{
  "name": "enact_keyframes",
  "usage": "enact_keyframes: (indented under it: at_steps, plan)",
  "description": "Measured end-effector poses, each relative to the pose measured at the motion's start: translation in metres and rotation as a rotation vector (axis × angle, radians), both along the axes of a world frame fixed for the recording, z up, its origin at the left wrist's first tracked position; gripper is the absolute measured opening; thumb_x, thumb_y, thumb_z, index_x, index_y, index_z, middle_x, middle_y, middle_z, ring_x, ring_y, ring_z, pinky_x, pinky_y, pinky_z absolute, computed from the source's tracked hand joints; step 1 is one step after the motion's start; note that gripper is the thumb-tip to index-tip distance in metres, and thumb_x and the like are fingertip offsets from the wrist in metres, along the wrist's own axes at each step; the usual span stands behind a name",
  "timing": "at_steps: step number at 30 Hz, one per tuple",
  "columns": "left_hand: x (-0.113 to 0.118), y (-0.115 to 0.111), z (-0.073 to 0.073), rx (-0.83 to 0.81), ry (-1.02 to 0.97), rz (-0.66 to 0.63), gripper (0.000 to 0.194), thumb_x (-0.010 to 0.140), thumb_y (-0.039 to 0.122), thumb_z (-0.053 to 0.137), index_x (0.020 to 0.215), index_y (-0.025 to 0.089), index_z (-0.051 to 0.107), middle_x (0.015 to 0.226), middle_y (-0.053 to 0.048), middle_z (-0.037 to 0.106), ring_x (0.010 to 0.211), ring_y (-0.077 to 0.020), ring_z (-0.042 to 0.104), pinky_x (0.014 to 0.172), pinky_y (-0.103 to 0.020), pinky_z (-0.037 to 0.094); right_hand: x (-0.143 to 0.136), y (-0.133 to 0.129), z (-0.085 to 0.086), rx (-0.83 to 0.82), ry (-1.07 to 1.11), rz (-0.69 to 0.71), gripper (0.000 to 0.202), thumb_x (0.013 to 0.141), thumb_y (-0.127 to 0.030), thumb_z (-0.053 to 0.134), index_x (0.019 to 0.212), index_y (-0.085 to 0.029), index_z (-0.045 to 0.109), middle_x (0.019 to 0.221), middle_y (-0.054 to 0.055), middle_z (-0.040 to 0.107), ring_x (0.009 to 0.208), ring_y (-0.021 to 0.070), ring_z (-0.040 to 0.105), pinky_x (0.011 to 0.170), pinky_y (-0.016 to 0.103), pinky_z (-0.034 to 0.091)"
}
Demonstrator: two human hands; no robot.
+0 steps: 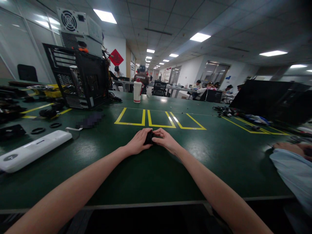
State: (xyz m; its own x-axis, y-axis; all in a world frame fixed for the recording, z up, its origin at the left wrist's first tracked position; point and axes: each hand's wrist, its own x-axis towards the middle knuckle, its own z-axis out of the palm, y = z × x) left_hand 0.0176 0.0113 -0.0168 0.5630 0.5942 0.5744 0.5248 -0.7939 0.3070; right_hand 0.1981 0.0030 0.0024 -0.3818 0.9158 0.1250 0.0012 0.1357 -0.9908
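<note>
Between my two hands is a small black object, low over the green table; the fingers cover much of it and I cannot make out its kind. My left hand is wrapped round its left side, fingers over the top and thumb near the bottom. On the other side, my right hand pinches it at the right edge with thumb and fingertips. Just beyond the hands, yellow tape marks out three bays on the tabletop.
A black computer case with a power supply above it stands left. Nearer are a white power strip and black rings. A white cup stands behind. At right are cables and another person's sleeve.
</note>
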Motion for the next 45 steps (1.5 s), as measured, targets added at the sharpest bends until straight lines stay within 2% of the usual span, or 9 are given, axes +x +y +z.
enact_keyframes:
  at_steps: [3,9,15,21,27,33,40,45]
  plan:
    - [0.0001,-0.0002,0.0008,-0.001,0.001,0.000,0.063,0.070,0.025,0.060,0.123,0.021,0.025,0.120,-0.011,0.041,0.112,-0.0257,0.043,0.095,-0.046,0.035,-0.0029,0.0013,-0.0008,-0.014,0.043,-0.022,0.027,0.064,-0.035,0.065,0.084,-0.021,0.054,0.090,0.001,0.056,0.087,0.0143,0.053,0.079,0.033,0.045]
    - [-0.0003,-0.0007,0.0009,-0.002,0.007,-0.002,0.063,0.071,0.025,0.059,0.123,0.020,0.024,0.120,-0.011,0.041,0.113,-0.0255,0.041,0.097,-0.045,0.033,-0.0024,0.0069,-0.0026,-0.068,0.001,-0.037,0.032,0.064,-0.031,0.066,0.092,-0.020,0.055,0.096,0.003,0.055,0.089,0.0146,0.053,0.082,0.034,0.043]
    - [-0.0006,-0.0012,0.0013,-0.009,0.005,-0.008,0.063,0.071,0.024,0.060,0.123,0.020,0.025,0.121,-0.011,0.040,0.113,-0.0263,0.041,0.095,-0.046,0.034,0.0037,0.0003,0.0018,-0.038,-0.026,0.031,0.044,0.054,-0.022,0.073,0.093,-0.022,0.052,0.092,0.001,0.055,0.082,0.0141,0.055,0.078,0.034,0.045]
    - [-0.0003,-0.0009,0.0007,-0.007,-0.003,-0.006,0.063,0.071,0.025,0.060,0.123,0.020,0.025,0.120,-0.010,0.041,0.111,-0.0253,0.042,0.095,-0.045,0.034,-0.0028,0.0008,0.0002,-0.065,0.063,-0.013,0.030,0.062,-0.033,0.067,0.085,-0.021,0.052,0.083,0.000,0.057,0.081,0.0128,0.055,0.077,0.032,0.045]
    - [0.0000,0.0007,-0.0011,0.009,0.010,0.004,0.063,0.071,0.025,0.060,0.123,0.019,0.024,0.120,-0.010,0.040,0.113,-0.0240,0.040,0.097,-0.041,0.033,-0.0031,0.0050,-0.0004,-0.077,0.013,-0.030,0.034,0.060,-0.028,0.068,0.091,-0.019,0.055,0.094,0.002,0.057,0.085,0.0134,0.055,0.082,0.034,0.043]
    - [-0.0010,0.0005,-0.0007,0.002,0.018,-0.001,0.062,0.072,0.025,0.059,0.123,0.019,0.024,0.121,-0.011,0.040,0.111,-0.0244,0.042,0.095,-0.042,0.035,0.0017,0.0039,-0.0016,0.035,0.036,0.052,0.043,0.051,-0.015,0.073,0.086,-0.020,0.051,0.096,0.000,0.056,0.090,0.0139,0.055,0.088,0.034,0.040]
    - [-0.0004,0.0005,-0.0011,-0.011,0.007,0.008,0.064,0.071,0.025,0.060,0.124,0.021,0.023,0.121,-0.010,0.039,0.112,-0.0249,0.041,0.096,-0.044,0.033,-0.0025,0.0024,-0.0028,-0.001,0.026,-0.016,0.026,0.066,-0.030,0.064,0.087,-0.021,0.051,0.090,0.001,0.056,0.087,0.0136,0.054,0.082,0.033,0.043]
    - [-0.0006,-0.0006,0.0003,-0.019,0.013,0.007,0.063,0.071,0.026,0.059,0.123,0.021,0.024,0.120,-0.010,0.041,0.112,-0.0251,0.041,0.097,-0.044,0.033,-0.0029,0.0039,0.0000,-0.063,-0.003,-0.012,0.035,0.066,-0.027,0.063,0.098,-0.021,0.053,0.099,0.003,0.055,0.092,0.0143,0.053,0.084,0.033,0.042]
